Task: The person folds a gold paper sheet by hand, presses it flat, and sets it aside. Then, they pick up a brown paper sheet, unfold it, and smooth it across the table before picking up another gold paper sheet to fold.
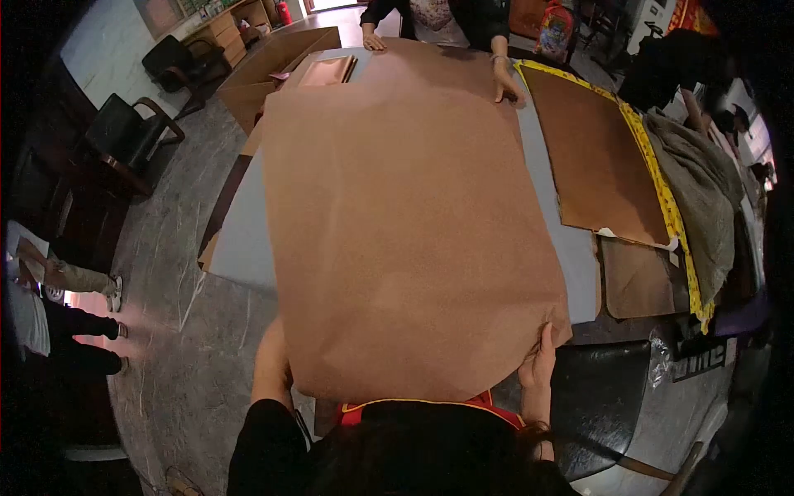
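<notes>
A large brown paper sheet [405, 215] stretches from the far side of the table to just in front of my body. Its near edge bends downward and bulges a little. My right hand [539, 360] grips the near right corner, thumb on top and the paper creased around it. On the left, my forearm [273, 360] reaches up beside the sheet, and the paper hides that hand and its fingers. Across the table, another person's hand [375, 41] rests at the far left edge, and their other hand [505, 80] lies at the far right edge.
Beneath the sheet is a grey-topped table [240, 223]. A brown board [600, 153] edged with yellow tape [653, 165] lies to the right, beside a grey-green cloth [695, 190]. A cardboard box [281, 58] stands back left. A black seat [600, 397] is near my right.
</notes>
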`<action>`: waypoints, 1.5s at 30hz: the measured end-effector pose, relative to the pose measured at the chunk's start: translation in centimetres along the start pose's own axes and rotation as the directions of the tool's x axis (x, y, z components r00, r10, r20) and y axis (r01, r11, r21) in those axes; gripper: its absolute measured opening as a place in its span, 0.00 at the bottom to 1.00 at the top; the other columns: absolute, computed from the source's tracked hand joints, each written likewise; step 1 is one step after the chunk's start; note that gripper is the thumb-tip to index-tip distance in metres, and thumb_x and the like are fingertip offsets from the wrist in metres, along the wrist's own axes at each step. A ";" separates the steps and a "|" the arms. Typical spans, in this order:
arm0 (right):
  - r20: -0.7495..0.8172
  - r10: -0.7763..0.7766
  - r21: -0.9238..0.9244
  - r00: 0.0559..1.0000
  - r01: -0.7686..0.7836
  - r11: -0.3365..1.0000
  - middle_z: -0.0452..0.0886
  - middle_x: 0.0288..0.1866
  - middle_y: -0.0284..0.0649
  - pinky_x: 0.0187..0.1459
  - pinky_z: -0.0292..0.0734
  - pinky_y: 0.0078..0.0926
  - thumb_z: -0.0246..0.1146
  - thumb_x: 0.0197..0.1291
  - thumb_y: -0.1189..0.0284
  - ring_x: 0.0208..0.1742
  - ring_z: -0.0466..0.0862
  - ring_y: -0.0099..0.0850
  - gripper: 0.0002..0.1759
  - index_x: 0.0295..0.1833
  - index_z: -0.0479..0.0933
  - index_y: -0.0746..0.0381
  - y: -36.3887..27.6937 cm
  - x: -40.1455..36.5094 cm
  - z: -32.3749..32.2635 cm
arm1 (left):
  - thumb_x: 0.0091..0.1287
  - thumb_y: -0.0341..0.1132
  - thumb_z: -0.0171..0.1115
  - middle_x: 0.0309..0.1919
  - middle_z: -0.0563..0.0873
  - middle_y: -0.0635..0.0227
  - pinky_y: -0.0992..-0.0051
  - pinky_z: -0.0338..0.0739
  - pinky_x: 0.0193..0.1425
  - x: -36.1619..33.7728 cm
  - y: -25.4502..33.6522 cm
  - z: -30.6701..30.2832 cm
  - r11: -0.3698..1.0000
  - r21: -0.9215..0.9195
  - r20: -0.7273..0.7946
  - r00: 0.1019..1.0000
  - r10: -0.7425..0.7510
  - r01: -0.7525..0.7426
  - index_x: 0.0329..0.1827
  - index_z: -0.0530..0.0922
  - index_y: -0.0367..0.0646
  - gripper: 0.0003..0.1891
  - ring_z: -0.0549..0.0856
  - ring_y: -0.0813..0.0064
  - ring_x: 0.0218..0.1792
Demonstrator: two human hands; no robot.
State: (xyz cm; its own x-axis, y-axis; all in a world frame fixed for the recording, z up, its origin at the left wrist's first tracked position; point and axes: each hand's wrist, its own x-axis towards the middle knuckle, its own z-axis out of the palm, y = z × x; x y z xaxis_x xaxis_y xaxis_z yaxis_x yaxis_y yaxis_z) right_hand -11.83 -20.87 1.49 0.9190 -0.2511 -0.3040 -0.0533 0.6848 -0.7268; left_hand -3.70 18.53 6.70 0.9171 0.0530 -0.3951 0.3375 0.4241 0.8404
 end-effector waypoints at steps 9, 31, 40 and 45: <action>-0.164 0.078 0.029 0.983 -0.074 0.997 0.61 0.73 0.45 0.67 0.67 0.42 0.51 0.72 0.55 0.71 0.65 0.41 0.32 0.73 0.58 0.62 2.3 -1.4 -1.7 | 0.69 0.70 0.34 0.74 0.60 0.58 0.59 0.62 0.72 -1.3 -6.7 -6.4 0.959 -0.270 0.073 0.995 -0.065 0.082 0.77 0.52 0.42 0.45 0.64 0.60 0.72; -0.206 0.100 0.090 0.973 -0.083 0.992 0.62 0.73 0.44 0.67 0.66 0.44 0.50 0.73 0.55 0.70 0.66 0.40 0.31 0.75 0.55 0.57 4.0 -3.3 -2.2 | 0.67 0.39 0.64 0.56 0.81 0.63 0.65 0.75 0.60 -8.2 -10.3 -13.1 0.960 0.278 -0.071 0.997 -0.005 0.025 0.66 0.69 0.38 0.27 0.80 0.68 0.56; 0.005 0.124 -0.403 0.992 -0.112 0.908 0.78 0.56 0.40 0.49 0.77 0.28 0.55 0.71 0.61 0.54 0.79 0.29 0.22 0.62 0.70 0.64 -0.3 0.5 -6.7 | 0.70 0.40 0.61 0.53 0.81 0.68 0.70 0.74 0.58 -7.8 -7.0 -14.0 0.911 0.412 -0.079 0.997 0.023 0.011 0.64 0.71 0.38 0.24 0.80 0.74 0.52; -0.071 0.154 -0.656 0.985 -0.163 0.737 0.78 0.53 0.37 0.49 0.74 0.26 0.59 0.68 0.59 0.52 0.78 0.26 0.23 0.61 0.70 0.64 -0.3 1.1 -5.6 | 0.73 0.46 0.55 0.57 0.78 0.67 0.69 0.70 0.60 -4.9 -6.8 -16.3 0.947 0.321 -0.209 0.977 0.046 0.024 0.63 0.73 0.40 0.22 0.76 0.74 0.57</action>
State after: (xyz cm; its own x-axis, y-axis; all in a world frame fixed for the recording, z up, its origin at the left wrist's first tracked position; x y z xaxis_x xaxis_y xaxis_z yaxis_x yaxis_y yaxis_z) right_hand -12.97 -25.19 -2.07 0.8695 -0.1906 -0.4556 -0.4453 0.0964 -0.8902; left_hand -13.91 30.09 -3.14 0.8669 0.2603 -0.4251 0.4100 0.1126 0.9051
